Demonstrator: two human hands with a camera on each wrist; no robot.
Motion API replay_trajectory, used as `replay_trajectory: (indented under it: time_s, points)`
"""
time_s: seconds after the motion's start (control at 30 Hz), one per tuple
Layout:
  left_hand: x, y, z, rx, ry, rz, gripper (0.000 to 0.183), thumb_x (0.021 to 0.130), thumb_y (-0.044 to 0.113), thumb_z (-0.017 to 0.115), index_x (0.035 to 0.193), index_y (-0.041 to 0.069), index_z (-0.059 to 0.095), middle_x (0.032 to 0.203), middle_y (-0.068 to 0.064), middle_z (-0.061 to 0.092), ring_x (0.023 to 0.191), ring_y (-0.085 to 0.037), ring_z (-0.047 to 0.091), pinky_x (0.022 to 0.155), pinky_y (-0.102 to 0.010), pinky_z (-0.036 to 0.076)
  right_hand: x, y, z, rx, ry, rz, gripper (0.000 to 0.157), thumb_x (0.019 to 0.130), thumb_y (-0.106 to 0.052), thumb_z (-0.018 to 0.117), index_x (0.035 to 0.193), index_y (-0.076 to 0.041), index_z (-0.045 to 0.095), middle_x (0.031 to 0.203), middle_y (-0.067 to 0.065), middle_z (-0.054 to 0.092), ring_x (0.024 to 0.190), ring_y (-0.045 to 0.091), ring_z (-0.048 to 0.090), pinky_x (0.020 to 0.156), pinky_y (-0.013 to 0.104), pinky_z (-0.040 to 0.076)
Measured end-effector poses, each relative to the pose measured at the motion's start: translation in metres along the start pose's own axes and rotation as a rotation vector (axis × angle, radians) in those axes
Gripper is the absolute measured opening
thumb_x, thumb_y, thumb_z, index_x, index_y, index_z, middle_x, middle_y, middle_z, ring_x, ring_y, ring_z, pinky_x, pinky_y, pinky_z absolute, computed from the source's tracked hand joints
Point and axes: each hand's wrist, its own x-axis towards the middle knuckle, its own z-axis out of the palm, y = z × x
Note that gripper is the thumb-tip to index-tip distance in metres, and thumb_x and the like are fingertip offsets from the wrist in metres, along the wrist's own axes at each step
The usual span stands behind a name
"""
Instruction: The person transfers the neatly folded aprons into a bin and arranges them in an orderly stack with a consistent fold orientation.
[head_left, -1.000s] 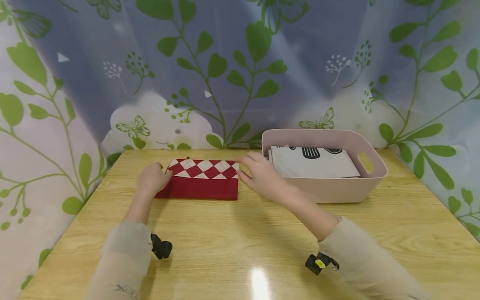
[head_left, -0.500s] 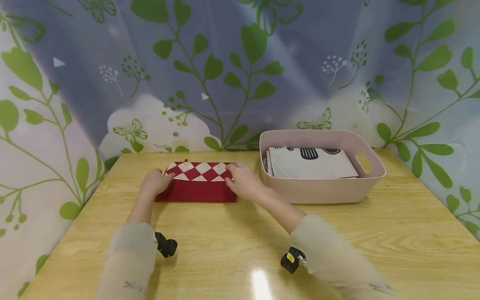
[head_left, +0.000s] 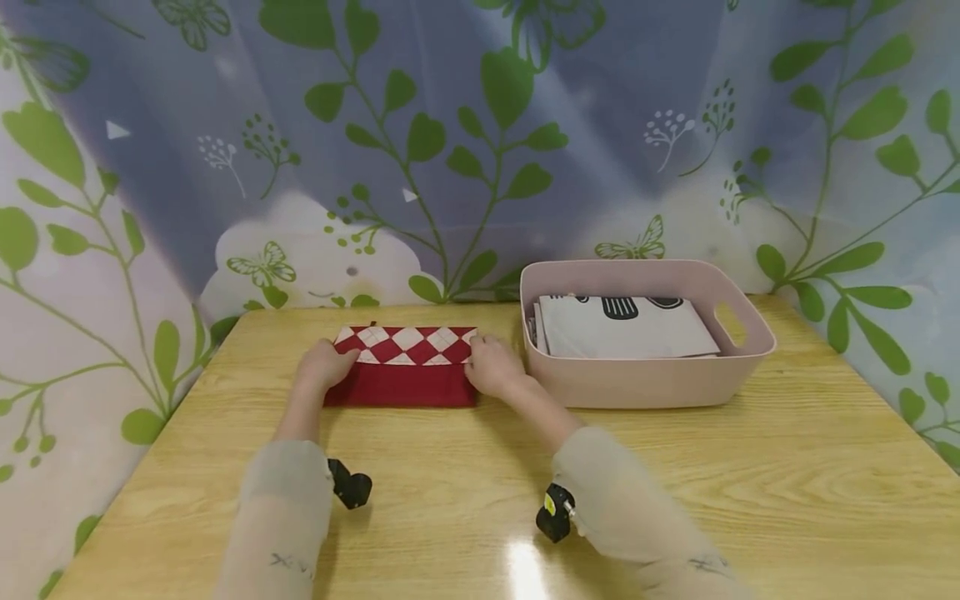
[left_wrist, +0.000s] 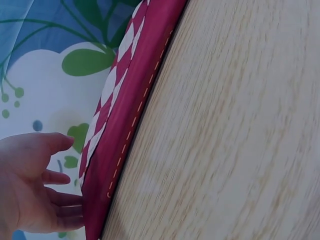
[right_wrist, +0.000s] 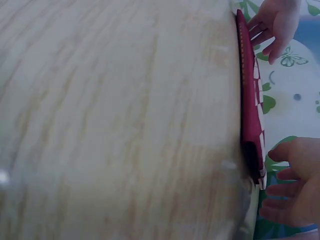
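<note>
A folded dark-red cloth (head_left: 405, 387) with a red-and-white diamond band lies flat on the wooden table. My left hand (head_left: 324, 363) is at its left end; in the left wrist view the fingertips of that hand (left_wrist: 35, 187) meet the cloth's edge (left_wrist: 112, 140), with the thumb held apart above. At the right end stands my right hand (head_left: 495, 367). The right wrist view shows this hand (right_wrist: 295, 187) with relaxed, slightly bent fingers beside the cloth (right_wrist: 252, 105); whether they touch it I cannot tell.
A pink basket (head_left: 637, 383) with a handle hole stands right of the cloth, close to my right hand. Folded white cloth (head_left: 622, 333) with black prints lies inside it. A leaf-patterned curtain (head_left: 450, 167) hangs behind the wooden table (head_left: 435, 483).
My right hand has come left and down to the cloth's right end. My left hand has shifted slightly right, and the cloth's left edge with it.
</note>
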Motion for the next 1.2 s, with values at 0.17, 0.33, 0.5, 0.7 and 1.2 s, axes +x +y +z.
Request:
replay_trajectory:
  time_s: [0.17,0.33,0.5,0.7,1.2]
  points:
    - [0.003,0.000,0.003,0.025,0.009,-0.025,0.059,0.095,0.031,0.044,0.126,-0.018,0.038,0.124,-0.034,0.045,0.113,-0.045,0.044,0.099,-0.048,0.036,0.002,-0.002,0.007,-0.025,-0.090,0.033,0.045,0.092,-0.030,0.055,0.123,0.002,0.049,0.116,0.019,0.058,0.110,0.033,0.052,0.097,0.040,0.038]
    - [0.003,0.002,0.002,-0.005,0.009,-0.047,0.059,0.095,0.031,0.044,0.128,-0.018,0.037,0.124,-0.033,0.045,0.113,-0.043,0.044,0.100,-0.048,0.036,0.002,-0.003,0.008,0.050,-0.110,0.084,0.049,0.091,-0.032,0.055,0.126,0.001,0.047,0.119,0.020,0.057,0.111,0.035,0.050,0.097,0.041,0.037]
    - [0.004,-0.001,0.000,-0.069,0.012,-0.060,0.059,0.096,0.031,0.043,0.127,-0.019,0.039,0.123,-0.033,0.046,0.110,-0.041,0.045,0.099,-0.046,0.037,0.006,-0.006,0.010,0.207,-0.103,0.129,0.052,0.090,-0.031,0.055,0.131,0.001,0.046,0.124,0.018,0.055,0.115,0.035,0.049,0.098,0.041,0.038]
    - [0.006,-0.009,-0.003,-0.173,0.046,-0.074,0.055,0.094,0.030,0.042,0.122,-0.018,0.045,0.122,-0.033,0.047,0.110,-0.040,0.046,0.097,-0.044,0.038,0.008,-0.010,0.006,0.512,-0.103,0.232,0.054,0.089,-0.025,0.056,0.135,0.002,0.042,0.131,0.017,0.051,0.121,0.032,0.046,0.100,0.040,0.037]
    - [0.005,-0.016,-0.008,-0.351,0.014,-0.132,0.057,0.095,0.026,0.043,0.129,-0.019,0.037,0.133,-0.032,0.038,0.121,-0.038,0.037,0.105,-0.043,0.030,0.037,0.014,0.036,0.965,-0.037,0.398,0.053,0.085,-0.021,0.064,0.130,0.001,0.046,0.129,0.013,0.050,0.110,0.024,0.050,0.088,0.035,0.047]
